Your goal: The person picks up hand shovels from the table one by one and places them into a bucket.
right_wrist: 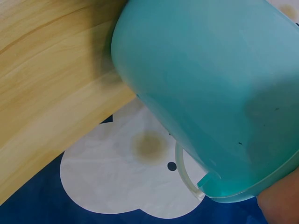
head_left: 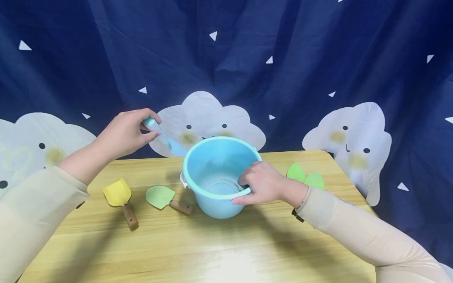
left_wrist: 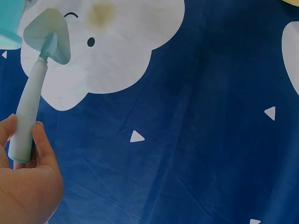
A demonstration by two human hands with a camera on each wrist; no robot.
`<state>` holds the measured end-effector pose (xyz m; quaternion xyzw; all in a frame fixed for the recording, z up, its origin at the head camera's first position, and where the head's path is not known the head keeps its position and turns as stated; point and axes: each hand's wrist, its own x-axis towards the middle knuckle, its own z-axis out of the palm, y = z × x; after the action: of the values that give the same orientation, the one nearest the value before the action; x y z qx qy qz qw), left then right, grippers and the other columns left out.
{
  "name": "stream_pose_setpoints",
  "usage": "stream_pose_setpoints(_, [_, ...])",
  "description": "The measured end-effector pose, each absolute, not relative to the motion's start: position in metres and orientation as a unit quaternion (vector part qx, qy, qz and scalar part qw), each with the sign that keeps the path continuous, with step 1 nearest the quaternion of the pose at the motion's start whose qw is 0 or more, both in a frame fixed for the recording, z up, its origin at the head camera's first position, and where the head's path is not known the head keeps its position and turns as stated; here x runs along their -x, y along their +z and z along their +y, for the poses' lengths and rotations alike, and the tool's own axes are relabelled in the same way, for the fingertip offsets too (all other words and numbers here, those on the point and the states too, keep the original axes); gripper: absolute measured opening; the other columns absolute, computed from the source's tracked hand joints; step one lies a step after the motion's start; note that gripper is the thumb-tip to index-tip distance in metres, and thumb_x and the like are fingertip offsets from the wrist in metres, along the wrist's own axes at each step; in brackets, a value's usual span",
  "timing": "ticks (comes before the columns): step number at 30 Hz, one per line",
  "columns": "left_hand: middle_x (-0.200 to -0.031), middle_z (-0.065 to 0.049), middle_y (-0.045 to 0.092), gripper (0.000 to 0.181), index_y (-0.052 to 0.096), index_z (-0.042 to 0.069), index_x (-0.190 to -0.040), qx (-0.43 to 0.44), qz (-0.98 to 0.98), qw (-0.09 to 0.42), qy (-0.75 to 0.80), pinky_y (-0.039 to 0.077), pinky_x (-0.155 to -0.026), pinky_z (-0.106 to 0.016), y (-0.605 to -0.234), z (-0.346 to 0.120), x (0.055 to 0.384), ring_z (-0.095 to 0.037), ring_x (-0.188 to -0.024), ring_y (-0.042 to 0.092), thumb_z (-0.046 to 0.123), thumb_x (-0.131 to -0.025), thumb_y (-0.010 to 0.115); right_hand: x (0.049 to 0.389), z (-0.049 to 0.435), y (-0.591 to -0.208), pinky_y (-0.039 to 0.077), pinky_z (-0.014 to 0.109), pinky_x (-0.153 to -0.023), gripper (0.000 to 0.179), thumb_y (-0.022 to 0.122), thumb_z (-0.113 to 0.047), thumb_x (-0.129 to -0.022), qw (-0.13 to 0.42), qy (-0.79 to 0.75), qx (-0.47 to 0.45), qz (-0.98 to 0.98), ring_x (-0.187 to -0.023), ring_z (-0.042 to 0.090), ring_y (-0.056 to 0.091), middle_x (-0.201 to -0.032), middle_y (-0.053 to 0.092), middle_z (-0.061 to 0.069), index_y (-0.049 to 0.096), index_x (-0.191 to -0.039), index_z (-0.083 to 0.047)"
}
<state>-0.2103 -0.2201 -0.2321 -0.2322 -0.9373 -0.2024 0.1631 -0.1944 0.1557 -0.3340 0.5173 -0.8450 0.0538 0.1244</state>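
The left hand point(head_left: 128, 131) pinches a blue trowel point(left_wrist: 32, 91) slanting below it; the right hand point(head_left: 260, 183) grips a bucket point(head_left: 216, 203).

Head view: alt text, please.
A person's left hand holds a light-blue trowel near a blue bucket, which the right hand grips at the rim. A yellow scoop and a green scoop lie left of it on a wooden table, leaf-shaped green pieces to its right. Behind hangs a blue cloud-print curtain.
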Motion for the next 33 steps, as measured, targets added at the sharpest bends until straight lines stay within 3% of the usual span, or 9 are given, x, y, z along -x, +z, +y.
stream_pose_setpoints(28, [-0.104,-0.015,0.07,0.029,0.066,0.008,-0.115,0.201,-0.931,0.207,-0.221,0.05,-0.08,-0.051,-0.206,-0.229,0.197,-0.037,-0.095,0.069,0.011,-0.088,0.076,0.196,0.154,-0.336,0.025,0.028,-0.055,0.065,0.039,-0.081,-0.088,0.13,0.051,-0.522,-0.841,-0.052,0.007,0.021,-0.057,0.019,-0.012,0.028,-0.058,-0.024])
stream_pose_setpoints(31, [-0.104,-0.014,0.07,0.029,0.066,0.009,-0.115,0.201,-0.929,0.218,-0.221,0.049,-0.079,-0.049,-0.205,-0.23,0.195,-0.036,-0.094,0.069,0.011,-0.088,0.077,0.196,0.154,-0.336,0.025,0.028,-0.055,0.065,0.04,-0.081,-0.088,0.13,0.057,-0.525,-0.84,-0.052,0.007,0.021,-0.057,0.02,-0.012,0.028,-0.058,-0.024])
stream_pose_setpoints(33, [-0.106,-0.013,0.07,0.03,0.067,0.01,-0.116,0.2,-0.928,0.224,-0.221,0.048,-0.079,-0.04,-0.204,-0.231,0.195,-0.035,-0.095,0.069,0.012,-0.088,0.077,0.195,0.154,-0.335,0.025,0.028,-0.055,0.065,0.04,-0.081,-0.088,0.131,0.059,-0.525,-0.839,-0.052,0.007,0.02,-0.058,0.019,-0.012,0.028,-0.058,-0.024])
